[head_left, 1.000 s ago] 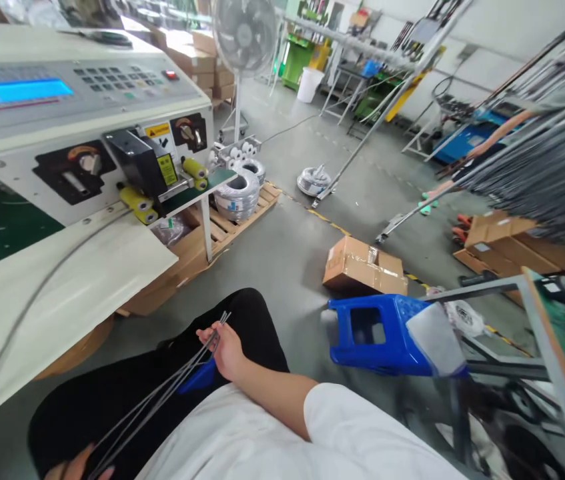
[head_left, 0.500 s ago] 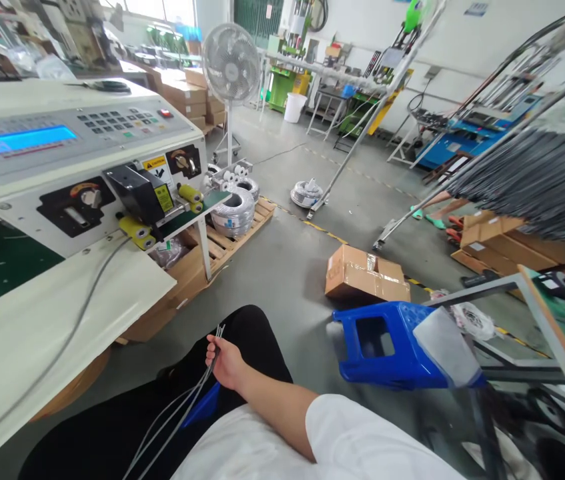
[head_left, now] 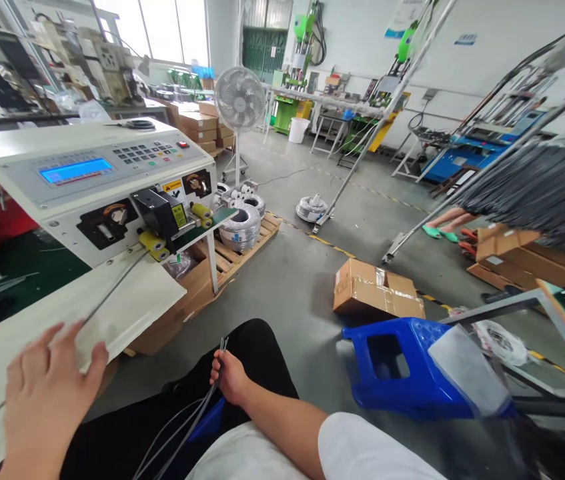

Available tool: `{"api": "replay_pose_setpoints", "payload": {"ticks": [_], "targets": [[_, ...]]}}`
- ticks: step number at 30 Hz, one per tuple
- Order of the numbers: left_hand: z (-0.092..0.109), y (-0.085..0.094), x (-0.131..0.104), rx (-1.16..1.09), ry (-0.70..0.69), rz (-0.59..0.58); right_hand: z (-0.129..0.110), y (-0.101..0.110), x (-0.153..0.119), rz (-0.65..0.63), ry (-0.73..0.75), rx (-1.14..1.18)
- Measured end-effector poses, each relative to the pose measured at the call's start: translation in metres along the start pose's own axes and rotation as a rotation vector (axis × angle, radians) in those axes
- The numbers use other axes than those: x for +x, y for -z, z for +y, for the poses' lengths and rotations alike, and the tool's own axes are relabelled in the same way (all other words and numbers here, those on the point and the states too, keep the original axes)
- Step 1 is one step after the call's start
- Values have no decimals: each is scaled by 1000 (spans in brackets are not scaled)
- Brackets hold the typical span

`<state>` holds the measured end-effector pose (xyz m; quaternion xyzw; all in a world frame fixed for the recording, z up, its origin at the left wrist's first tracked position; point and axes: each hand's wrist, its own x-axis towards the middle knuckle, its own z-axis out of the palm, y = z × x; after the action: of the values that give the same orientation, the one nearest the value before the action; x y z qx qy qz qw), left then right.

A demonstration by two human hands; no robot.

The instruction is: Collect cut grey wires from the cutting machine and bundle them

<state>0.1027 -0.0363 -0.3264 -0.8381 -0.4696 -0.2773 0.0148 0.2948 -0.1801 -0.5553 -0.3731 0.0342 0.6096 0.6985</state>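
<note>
Over the white work surface (head_left: 162, 303) at the lower left, my left hand (head_left: 49, 383) is open with its fingers spread, and it looks slightly blurred. A grey cable (head_left: 117, 287) runs beneath it along the surface to the yellow rollers (head_left: 155, 247) of a cable-cutting machine (head_left: 87, 193). Whether the hand touches that cable I cannot tell. Above my lap, my right hand (head_left: 229, 377) is closed around several grey cables (head_left: 182, 430). Their ends stick up just past the fist, while the lengths hang down toward my waist.
A blue plastic stool (head_left: 392, 340) lies on its side at the right, behind it a taped cardboard box (head_left: 377, 290). Cable coils (head_left: 239, 230) sit on a wooden pallet (head_left: 262, 243). Many dark cables (head_left: 537, 193) hang from a rack at right, where a person's feet (head_left: 439, 233) show.
My left hand has come into view over the work surface. My right hand still grips the cables above my lap. The view has tilted up and shifted left.
</note>
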Motion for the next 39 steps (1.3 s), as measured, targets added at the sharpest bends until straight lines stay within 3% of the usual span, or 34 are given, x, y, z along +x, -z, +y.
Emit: {"api": "replay_pose_setpoints", "payload": {"ticks": [3,7,10,16,22,26,29,31,34,39], "targets": [[6,-8,30,174,53,-5,0,2,0,-26,18,37],[-5,-15,40,342,141,-103,0,2,1,-65,-15,36],[-9,-10,41,404,166,-159,1,-1,0,-71,-65,-10],[-19,8,34,453,58,-194,-2,-7,-4,-51,-57,-64],[-35,27,10,396,331,-266,-2,-8,-6,-70,-35,-92],[-34,45,-22,379,300,-216,-1,-12,-8,-79,-2,-114],[-26,49,-63,353,116,-84,-1,-18,-13,-97,3,-104],[-18,44,-96,284,-46,-66,-1,-23,-18,-104,8,-95],[-4,25,-146,147,-175,-194,-1,-30,-22,-86,34,-89],[14,-15,-203,82,-100,-503,4,-29,-20,-11,64,-57]]}}
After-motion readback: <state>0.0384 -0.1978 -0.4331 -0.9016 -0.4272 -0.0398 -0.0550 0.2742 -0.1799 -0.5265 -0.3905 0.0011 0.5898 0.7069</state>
